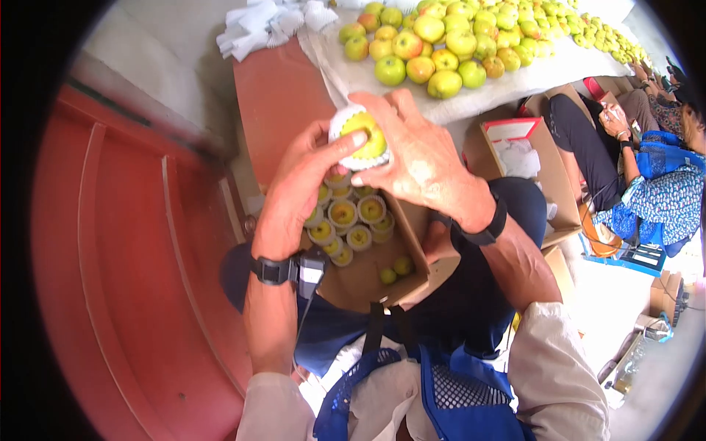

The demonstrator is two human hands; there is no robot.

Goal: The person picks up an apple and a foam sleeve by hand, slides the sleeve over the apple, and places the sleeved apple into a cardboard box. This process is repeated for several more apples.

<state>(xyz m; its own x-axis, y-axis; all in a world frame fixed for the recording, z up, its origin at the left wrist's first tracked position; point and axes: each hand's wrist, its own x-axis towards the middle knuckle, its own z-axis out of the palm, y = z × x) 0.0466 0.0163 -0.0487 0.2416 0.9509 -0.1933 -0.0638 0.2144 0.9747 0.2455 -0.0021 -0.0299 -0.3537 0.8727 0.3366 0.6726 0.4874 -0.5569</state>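
Both my hands are raised above an open cardboard box [412, 253], holding one yellow-green apple [365, 140] in a white foam net [343, 121] between them. My left hand [305, 165] grips it from the left, its thumb across the front of the fruit. From the right, my right hand [419, 151] wraps round the net with its fingers and thumb. Below, the box holds several netted apples [343, 213] packed at its far left part, and two small bare green apples [402, 266] near its front right corner.
Many loose apples [444, 84] lie on a white cloth [441, 110] at the back, beside a pile of white foam nets [257, 29]. A red door [140, 257] stands at left. Another box [555, 184] and seated people [665, 195] are at right.
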